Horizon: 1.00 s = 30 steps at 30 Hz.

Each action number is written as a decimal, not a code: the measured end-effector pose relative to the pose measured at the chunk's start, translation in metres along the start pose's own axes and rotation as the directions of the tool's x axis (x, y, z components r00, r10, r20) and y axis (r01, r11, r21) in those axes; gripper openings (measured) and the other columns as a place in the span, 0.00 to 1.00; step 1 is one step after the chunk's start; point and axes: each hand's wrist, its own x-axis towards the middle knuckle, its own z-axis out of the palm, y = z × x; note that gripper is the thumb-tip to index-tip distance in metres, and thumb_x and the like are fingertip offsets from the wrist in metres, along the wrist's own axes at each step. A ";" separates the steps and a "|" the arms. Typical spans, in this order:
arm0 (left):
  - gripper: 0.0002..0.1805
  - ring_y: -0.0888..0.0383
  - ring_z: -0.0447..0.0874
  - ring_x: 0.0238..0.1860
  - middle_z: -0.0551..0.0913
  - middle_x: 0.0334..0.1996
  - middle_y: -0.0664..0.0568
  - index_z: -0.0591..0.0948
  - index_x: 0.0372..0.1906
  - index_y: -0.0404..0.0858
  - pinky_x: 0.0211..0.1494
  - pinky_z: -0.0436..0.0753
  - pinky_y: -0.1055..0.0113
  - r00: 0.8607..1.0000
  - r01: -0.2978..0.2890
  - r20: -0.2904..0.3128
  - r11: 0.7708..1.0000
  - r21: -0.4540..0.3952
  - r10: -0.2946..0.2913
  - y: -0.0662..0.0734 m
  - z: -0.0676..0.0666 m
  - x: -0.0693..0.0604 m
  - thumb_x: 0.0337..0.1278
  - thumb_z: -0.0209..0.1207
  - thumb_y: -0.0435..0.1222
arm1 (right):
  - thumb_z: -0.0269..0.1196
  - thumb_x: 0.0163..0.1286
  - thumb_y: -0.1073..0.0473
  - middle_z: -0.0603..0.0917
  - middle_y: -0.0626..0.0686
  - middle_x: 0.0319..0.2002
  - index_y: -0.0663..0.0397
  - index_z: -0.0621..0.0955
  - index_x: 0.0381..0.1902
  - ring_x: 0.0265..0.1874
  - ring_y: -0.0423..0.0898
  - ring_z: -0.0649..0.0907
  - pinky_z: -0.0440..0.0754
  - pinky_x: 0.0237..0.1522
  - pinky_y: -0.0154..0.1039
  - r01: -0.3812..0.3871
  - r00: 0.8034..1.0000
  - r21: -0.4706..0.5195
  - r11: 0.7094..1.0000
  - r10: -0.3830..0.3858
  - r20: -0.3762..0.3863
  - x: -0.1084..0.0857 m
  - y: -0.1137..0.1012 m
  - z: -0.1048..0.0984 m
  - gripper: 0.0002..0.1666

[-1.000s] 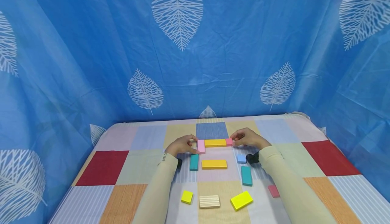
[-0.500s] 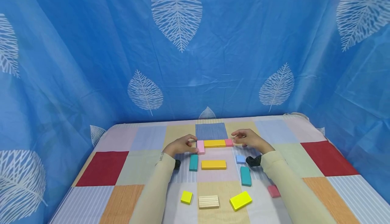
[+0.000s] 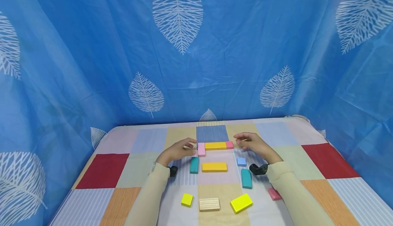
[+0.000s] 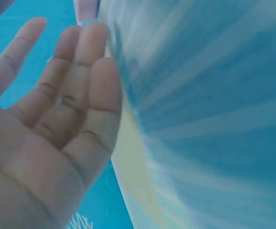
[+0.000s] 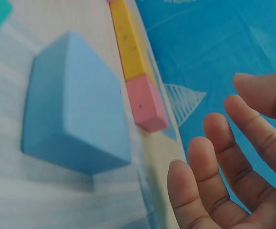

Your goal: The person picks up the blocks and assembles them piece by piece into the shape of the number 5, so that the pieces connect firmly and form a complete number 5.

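Observation:
Three blocks lie end to end at the back of the bed-like surface: a light pink block (image 3: 201, 149) turned lengthwise, a yellow-orange block (image 3: 215, 146) and a small darker pink block (image 3: 229, 145). Just left of the light pink block is my left hand (image 3: 179, 150), its fingers relaxed and holding nothing. My right hand (image 3: 256, 145) hovers a short way right of the darker pink block, fingers loosely bent around nothing. In the right wrist view a gap separates those fingers from the pink block (image 5: 147, 102). A light blue block (image 5: 76, 107) stands closer to that camera.
Nearer the body lie another yellow-orange block (image 3: 214, 167), two teal blocks, one at left (image 3: 194, 165) and one at right (image 3: 246, 178), a yellow square block (image 3: 187, 199), a ridged wooden block (image 3: 209, 204), a yellow block (image 3: 241, 203) and a red block (image 3: 274, 194). A blue curtain (image 3: 227, 82) hangs behind.
Both hands have drawn apart from the row, the left one leftward off the light pink block, the right one rightward off the darker pink block. The blocks keep their arrangement.

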 end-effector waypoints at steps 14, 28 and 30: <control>0.20 0.41 0.82 0.60 0.84 0.59 0.35 0.80 0.67 0.31 0.67 0.81 0.47 0.961 -0.204 -0.187 0.979 0.010 0.202 -0.001 0.007 -0.032 0.76 0.62 0.30 | 0.64 0.82 0.58 0.82 0.70 0.64 0.73 0.77 0.70 0.57 0.58 0.85 0.86 0.60 0.47 0.129 0.991 0.088 0.988 -0.130 0.003 -0.020 -0.014 0.012 0.28; 0.19 0.41 0.82 0.57 0.86 0.57 0.37 0.82 0.66 0.32 0.65 0.82 0.46 0.969 -0.161 -0.190 0.987 -0.016 0.155 -0.002 0.011 -0.043 0.75 0.64 0.31 | 0.64 0.82 0.60 0.83 0.71 0.63 0.73 0.79 0.66 0.52 0.57 0.86 0.87 0.53 0.36 0.191 0.978 0.094 0.977 -0.181 -0.103 -0.026 -0.014 0.022 0.24; 0.20 0.40 0.82 0.59 0.86 0.58 0.37 0.82 0.67 0.32 0.65 0.81 0.45 0.972 -0.164 -0.174 0.987 -0.003 0.161 -0.004 0.009 -0.045 0.76 0.64 0.32 | 0.64 0.82 0.60 0.83 0.71 0.63 0.75 0.78 0.66 0.52 0.58 0.86 0.87 0.52 0.35 0.199 0.976 0.095 0.975 -0.188 -0.106 -0.026 -0.015 0.022 0.25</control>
